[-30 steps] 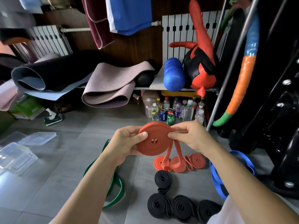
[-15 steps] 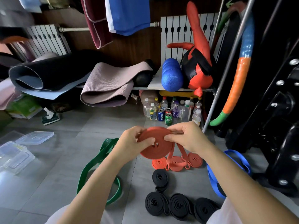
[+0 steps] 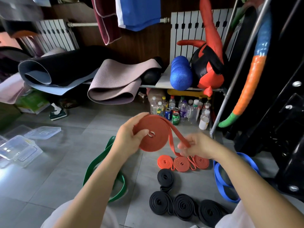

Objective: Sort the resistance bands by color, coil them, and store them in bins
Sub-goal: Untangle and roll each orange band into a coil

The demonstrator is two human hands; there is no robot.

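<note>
My left hand grips a nearly wound orange band coil above the floor, thumb pressed near its centre. The coil's loose tail runs down to the right, where my right hand pinches it. On the floor below lie three coiled orange bands in a row. Nearer me lie several coiled black bands. An uncoiled green band lies to the left under my left forearm. An uncoiled blue band lies to the right under my right forearm.
Clear plastic bins and a lid sit on the floor at the left. Bottles and cans stand under a low shelf holding rolled mats and a blue roller. Black gym equipment fills the right side.
My right hand has come off the top of the coil and moved down and right, drawing the tail out. The coil now tilts more toward me in my left hand.
</note>
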